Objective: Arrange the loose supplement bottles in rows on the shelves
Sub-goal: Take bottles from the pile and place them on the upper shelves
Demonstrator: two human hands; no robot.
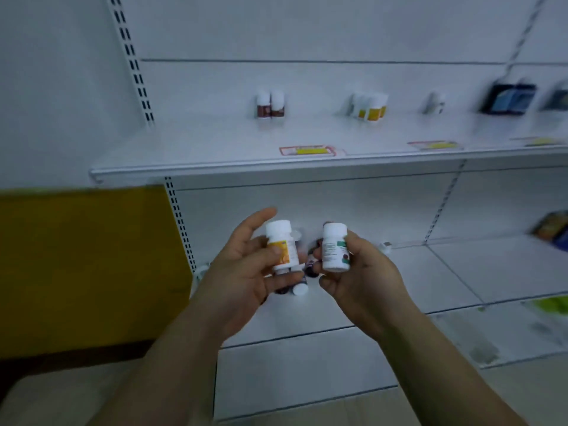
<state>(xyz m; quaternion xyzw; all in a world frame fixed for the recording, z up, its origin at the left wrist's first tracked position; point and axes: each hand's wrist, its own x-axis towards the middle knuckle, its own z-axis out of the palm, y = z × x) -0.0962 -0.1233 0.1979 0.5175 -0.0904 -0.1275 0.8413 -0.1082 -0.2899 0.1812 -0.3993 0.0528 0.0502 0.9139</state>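
Note:
My left hand (246, 269) grips a white bottle with an orange-yellow label (281, 245), held upright. My right hand (365, 272) grips a white bottle with a green label (335, 247), also upright, a short gap from the first. Both are held above the lower shelf (415, 281). Behind and below my hands, several loose bottles (299, 279) lie on that shelf, partly hidden. On the upper shelf (215, 146) stand two brown-labelled bottles (271, 105), a group of yellow-labelled bottles (370, 106) and a white bottle (434, 103).
Dark blue boxes (508, 99) stand at the upper shelf's right end. Price tags (307, 150) lie on its front. Colourful packs (551, 227) sit at the right of the lower shelf. A yellow panel (83, 265) is to the left, and a slotted upright (133, 59) edges the unit.

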